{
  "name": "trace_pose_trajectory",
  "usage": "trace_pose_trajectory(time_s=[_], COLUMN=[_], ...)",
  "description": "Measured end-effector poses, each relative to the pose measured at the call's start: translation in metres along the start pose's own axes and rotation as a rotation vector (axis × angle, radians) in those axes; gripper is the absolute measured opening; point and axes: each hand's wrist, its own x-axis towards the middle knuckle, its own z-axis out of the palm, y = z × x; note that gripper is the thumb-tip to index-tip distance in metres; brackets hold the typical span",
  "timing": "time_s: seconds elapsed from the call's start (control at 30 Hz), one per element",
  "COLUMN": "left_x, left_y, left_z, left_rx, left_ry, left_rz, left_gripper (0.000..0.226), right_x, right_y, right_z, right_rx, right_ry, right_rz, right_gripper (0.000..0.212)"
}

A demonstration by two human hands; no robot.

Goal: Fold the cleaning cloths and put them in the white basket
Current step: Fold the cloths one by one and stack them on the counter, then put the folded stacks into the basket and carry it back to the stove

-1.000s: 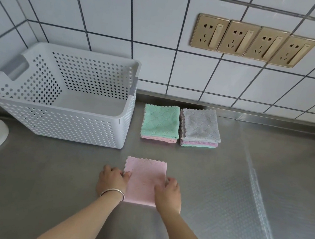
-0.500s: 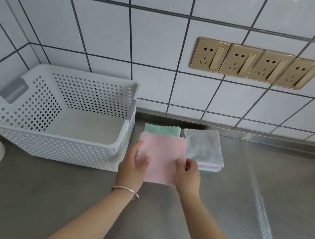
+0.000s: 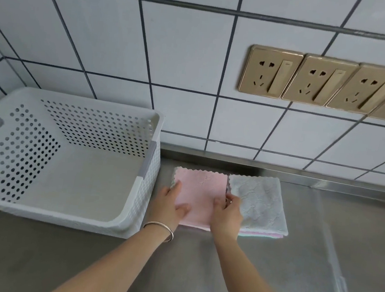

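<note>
Pink folded cloth (image 3: 199, 196) is sitting on the left stack, just right of the white basket (image 3: 61, 213), and I'm reading this as stacking, with the basket bare inside. Left hand (image 3: 170, 209) and right hand (image 3: 227, 215) are pinching its near corners, fingers closed on fabric; next I'm expecting release, then transfer beside the grey stack (image 3: 260, 204).

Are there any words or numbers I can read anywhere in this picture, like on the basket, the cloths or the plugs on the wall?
None: no words, numbers or brand names can be read in this picture.
white basket: plain, only holes.
pink cloth and grey cloth: no tag or print visible.
wall sockets: only plug holes and switches; a tiny mark atop each switch is too small to read.
</note>
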Motion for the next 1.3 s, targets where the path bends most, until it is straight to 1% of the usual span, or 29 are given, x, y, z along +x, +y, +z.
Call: trace_pose_trajectory(time_s=[0.1,0.2,0.23,0.3,0.37,0.47,0.6,0.7,0.73,0.8,0.83,0.9,0.93,1.0,1.07,1.1,1.17,1.23,1.3], left_x=[0.004,0.006,0.007,0.011,0.016,0.028,0.036,0.036,0.033,0.022,0.016,-0.001,-0.010,-0.030,-0.051,-0.062,-0.080,-0.095,-0.108], left_y=[-0.004,-0.004,-0.003,0.000,0.003,0.002,-0.001,0.004,0.007,0.015,0.020,0.031,0.037,0.052,0.069,0.078,0.090,0.096,0.094], left_z=[0.006,0.009,0.010,0.010,0.009,0.009,0.005,-0.001,-0.004,-0.010,-0.012,-0.018,-0.022,-0.031,-0.045,-0.055,-0.079,-0.107,-0.138], left_rx=[0.016,0.014,-0.010,-0.089,-0.148,-0.219,-0.177,-0.175,-0.171,-0.161,-0.160,-0.196,-0.226,-0.273,-0.299,-0.307,-0.344,-0.390,-0.387], left_ry=[0.020,0.058,0.082,0.128,0.111,0.016,-0.092,-0.121,-0.119,-0.121,-0.118,-0.107,-0.094,-0.034,0.047,0.091,0.170,0.242,0.311], left_rz=[0.015,0.013,-0.001,-0.086,-0.229,-0.396,-0.485,-0.503,-0.509,-0.516,-0.507,-0.473,-0.452,-0.382,-0.287,-0.239,-0.163,-0.110,-0.086], left_gripper=[0.065,0.063,0.065,0.073,0.081,0.082,0.077,0.067,0.064,0.061,0.061,0.059,0.059,0.055,0.050,0.048,0.047,0.045,0.045], right_x=[0.004,0.007,0.008,0.011,0.015,0.021,0.028,0.026,0.024,0.023,0.020,0.004,-0.005,-0.022,-0.043,-0.054,-0.074,-0.098,-0.116], right_y=[0.002,0.001,-0.001,-0.006,-0.009,-0.012,-0.016,-0.020,-0.019,-0.013,-0.012,-0.020,-0.024,-0.032,-0.044,-0.054,-0.075,-0.099,-0.118], right_z=[0.004,0.010,0.011,0.012,0.013,0.014,0.015,0.014,0.012,0.006,0.001,-0.019,-0.029,-0.051,-0.073,-0.083,-0.097,-0.101,-0.093], right_rx=[-0.078,-0.321,-0.401,-0.457,-0.395,-0.271,-0.126,0.133,0.196,0.260,0.287,0.331,0.345,0.369,0.404,0.414,0.456,0.505,0.549], right_ry=[-0.012,0.006,0.009,-0.037,-0.118,-0.200,-0.274,-0.360,-0.372,-0.395,-0.395,-0.405,-0.417,-0.427,-0.432,-0.437,-0.457,-0.513,-0.557], right_rz=[-0.027,-0.097,-0.114,-0.073,0.035,0.176,0.344,0.470,0.487,0.458,0.439,0.388,0.362,0.294,0.205,0.165,0.072,-0.019,-0.058], right_gripper=[0.037,0.042,0.042,0.043,0.049,0.064,0.073,0.079,0.086,0.096,0.092,0.073,0.068,0.057,0.039,0.035,0.033,0.033,0.035])
